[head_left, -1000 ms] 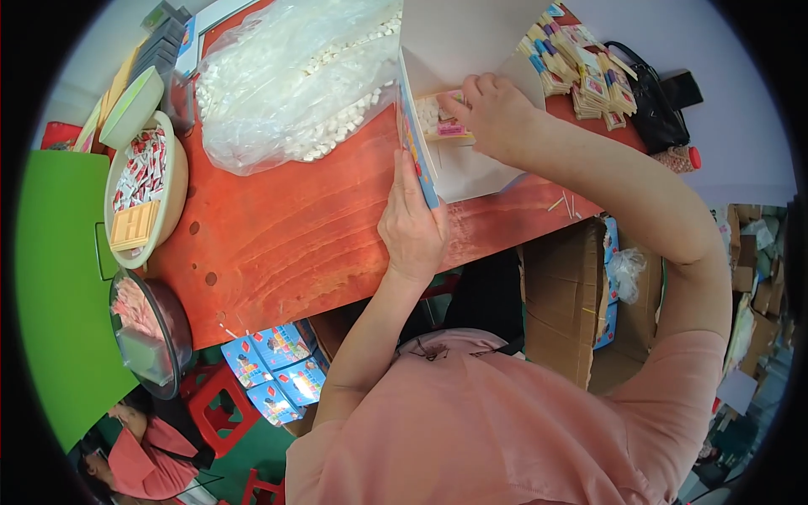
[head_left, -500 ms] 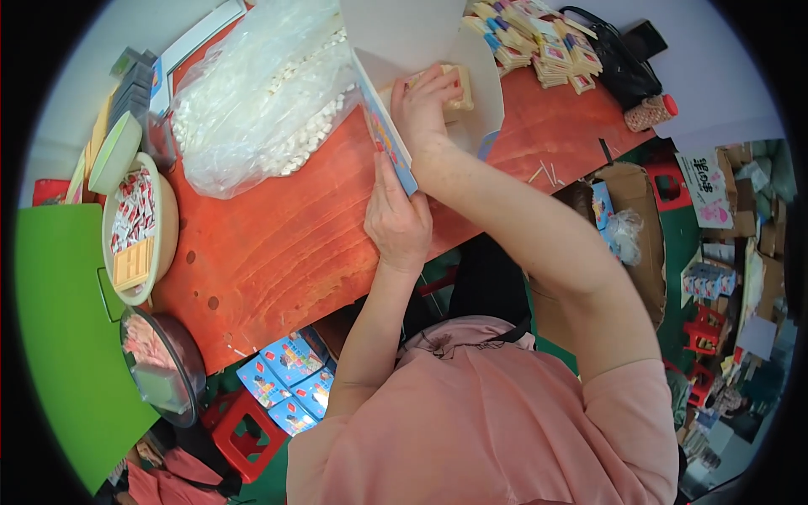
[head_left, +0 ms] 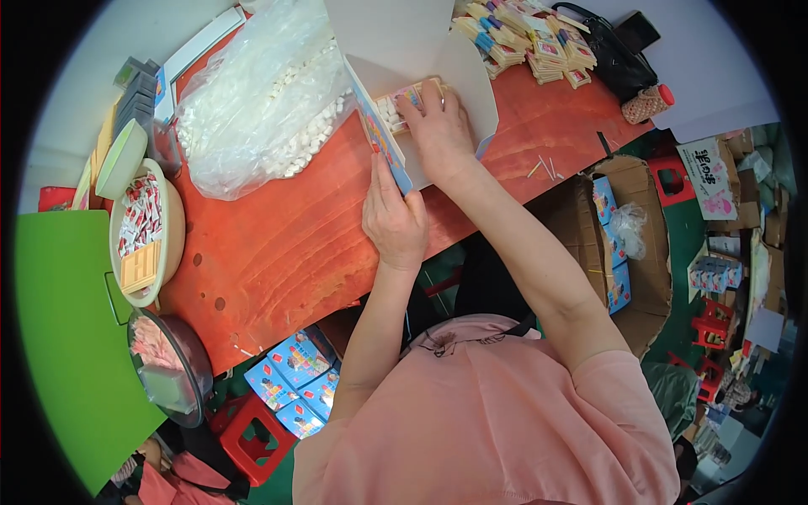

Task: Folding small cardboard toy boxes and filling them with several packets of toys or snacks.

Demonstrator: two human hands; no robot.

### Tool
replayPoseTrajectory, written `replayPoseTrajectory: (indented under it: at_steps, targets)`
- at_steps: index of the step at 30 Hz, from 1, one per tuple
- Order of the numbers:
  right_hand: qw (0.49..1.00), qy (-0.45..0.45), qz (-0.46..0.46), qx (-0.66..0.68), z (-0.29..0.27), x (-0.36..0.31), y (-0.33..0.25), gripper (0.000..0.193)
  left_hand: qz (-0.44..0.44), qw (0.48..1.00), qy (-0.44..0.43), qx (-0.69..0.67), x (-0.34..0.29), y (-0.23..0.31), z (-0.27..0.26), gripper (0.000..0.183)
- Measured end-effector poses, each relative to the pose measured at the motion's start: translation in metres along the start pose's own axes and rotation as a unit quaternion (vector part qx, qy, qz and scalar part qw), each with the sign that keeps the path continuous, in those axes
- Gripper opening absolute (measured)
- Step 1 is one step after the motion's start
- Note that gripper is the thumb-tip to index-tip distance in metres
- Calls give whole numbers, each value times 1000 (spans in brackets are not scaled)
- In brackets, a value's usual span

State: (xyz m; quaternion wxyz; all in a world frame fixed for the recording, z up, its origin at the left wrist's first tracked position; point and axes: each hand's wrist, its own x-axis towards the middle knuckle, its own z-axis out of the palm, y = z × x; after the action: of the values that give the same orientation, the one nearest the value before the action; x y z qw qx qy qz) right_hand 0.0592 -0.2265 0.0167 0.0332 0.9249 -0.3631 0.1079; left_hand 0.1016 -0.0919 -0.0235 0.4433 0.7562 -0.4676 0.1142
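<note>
An open cardboard box (head_left: 396,38) with a white inside and a blue printed outer wall stands on the red table. The near left wall of this box is gripped by my left hand (head_left: 397,220), its fingers lying along the blue face. My right hand (head_left: 442,141) reaches down inside the box. Its bent fingers grip a light wooden tray (head_left: 389,109) that lies flat at the bottom and holds small white pieces. The palm hides much of the tray's right part, and its fingertips are partly hidden.
Left of the box lies a clear plastic bag (head_left: 252,109) of white pieces. Bundled wooden pieces (head_left: 547,46), a black bag (head_left: 619,59) and a red-lidded jar (head_left: 646,105) stand far right. A basin (head_left: 172,227) and a bowl (head_left: 202,370) line the left edge. Below right is an open carton (head_left: 648,278).
My right hand has shifted right and nearer, so white pieces in the tray now show. The view has moved slightly. My left hand keeps its hold on the box.
</note>
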Motion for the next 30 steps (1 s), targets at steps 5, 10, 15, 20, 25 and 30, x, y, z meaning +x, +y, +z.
replayPoseTrajectory:
  at_steps: [5, 10, 15, 20, 25, 30]
  targets:
    - [990, -47, 102, -81, 9, 13, -14, 47, -42, 998, -38, -6, 0, -4, -6, 60]
    - [983, -122, 78, -111, -12, 20, -23, 41, -61, 997, -42, -17, 2, -9, -11, 60]
    - [986, -55, 141, -66, 9, 25, -20, 38, -64, 996, -62, -8, 8, -7, -8, 59]
    - [980, -51, 188, 47, 21, 32, -17, 44, -40, 997, -69, 17, 13, -6, -1, 58]
    - [981, 8, 47, 190, -39, -6, -19, 45, -106, 992, -60, -20, 14, 1, -2, 58]
    - [932, -80, -66, 348, -118, -63, 34, 29, -152, 984, -81, -51, 13, 0, -7, 61]
